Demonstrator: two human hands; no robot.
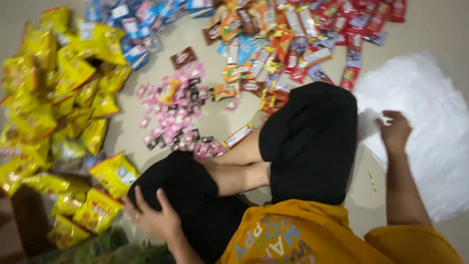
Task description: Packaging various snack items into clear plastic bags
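Clear plastic bags [430, 132] at 3 o'clock | my right hand [394, 131] pinches one, fingers curled; left hand [154, 217] splayed on knee | risk: slick sheets may cling, lifting several

Yellow snack bags [63, 98] piled left, pink sweets [171, 117] scattered centre

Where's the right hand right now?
In the head view the right hand is at the right of the frame, reaching onto the stack of clear plastic bags on the floor, just right of the person's black-clad knee.
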